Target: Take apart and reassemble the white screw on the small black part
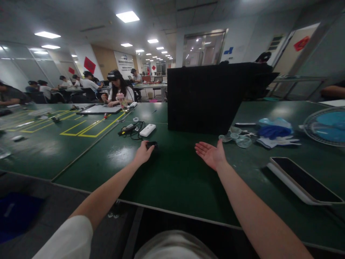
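Observation:
My left hand [144, 153] is closed around a small black object [152, 144], low over the green table [172, 187]; its exact kind is too dark to make out. To the right, my right hand [211, 154] is held out open, palm turned up and inward, thumb raised, with nothing in it. Just beyond the left hand lie a white oblong device [148, 130] and a tangle of black cable [134, 130]. Several clear round plastic pieces [244, 141] rest past my right hand's fingertips.
A large black box-like panel [202, 99] stands upright ahead. On the right are a phone-like slab [304, 180], blue and white gloves [275, 133] and a round blue fan [329, 124]. Yellow tape lines [88, 127] mark the left table. Across it sits a person [118, 90] beside a pink-topped bottle [122, 101].

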Action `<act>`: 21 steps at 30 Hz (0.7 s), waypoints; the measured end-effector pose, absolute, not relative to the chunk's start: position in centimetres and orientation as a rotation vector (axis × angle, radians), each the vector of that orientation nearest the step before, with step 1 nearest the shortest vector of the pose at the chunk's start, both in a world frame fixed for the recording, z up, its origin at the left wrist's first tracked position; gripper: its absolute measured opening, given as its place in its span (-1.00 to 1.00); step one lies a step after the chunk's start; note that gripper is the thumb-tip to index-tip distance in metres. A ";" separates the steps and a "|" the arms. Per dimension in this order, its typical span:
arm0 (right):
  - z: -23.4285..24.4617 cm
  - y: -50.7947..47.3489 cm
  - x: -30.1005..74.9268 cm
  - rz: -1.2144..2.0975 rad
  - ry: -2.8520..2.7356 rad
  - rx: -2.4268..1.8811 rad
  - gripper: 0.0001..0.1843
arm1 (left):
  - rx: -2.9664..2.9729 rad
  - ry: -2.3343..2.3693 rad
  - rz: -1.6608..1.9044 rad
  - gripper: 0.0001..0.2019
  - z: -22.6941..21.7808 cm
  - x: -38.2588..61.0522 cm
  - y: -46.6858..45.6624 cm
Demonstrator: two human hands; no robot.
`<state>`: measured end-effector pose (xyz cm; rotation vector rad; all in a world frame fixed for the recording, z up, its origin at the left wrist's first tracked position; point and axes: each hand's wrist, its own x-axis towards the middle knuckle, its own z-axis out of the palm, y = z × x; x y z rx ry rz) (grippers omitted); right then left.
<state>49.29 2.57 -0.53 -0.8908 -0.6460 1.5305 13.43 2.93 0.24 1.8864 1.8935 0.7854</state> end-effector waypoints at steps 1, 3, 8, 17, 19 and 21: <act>-0.5 2.6 49.3 1.538 -0.622 -0.878 -0.04 | 1.926 1.860 0.755 -0.58 0.2 14.9 2.9; -0.6 2.6 49.5 1.551 -0.576 -0.853 -0.02 | 2.008 1.779 0.723 -0.57 0.2 18.3 2.7; -0.7 2.7 49.9 1.550 -0.565 -0.820 0.03 | 2.256 1.518 0.663 -0.56 -0.2 27.8 1.5; -0.5 2.7 50.0 1.385 -0.649 -0.995 -0.07 | 2.138 1.204 0.795 -0.57 -0.2 32.1 -0.8; -0.2 2.5 49.7 1.244 -0.811 -1.137 -0.20 | 2.054 1.183 0.900 -0.59 0.2 30.3 -0.5; 0.2 1.9 49.1 1.006 -1.127 -1.319 -0.36 | 2.006 1.227 1.006 -0.58 0.4 27.8 -0.1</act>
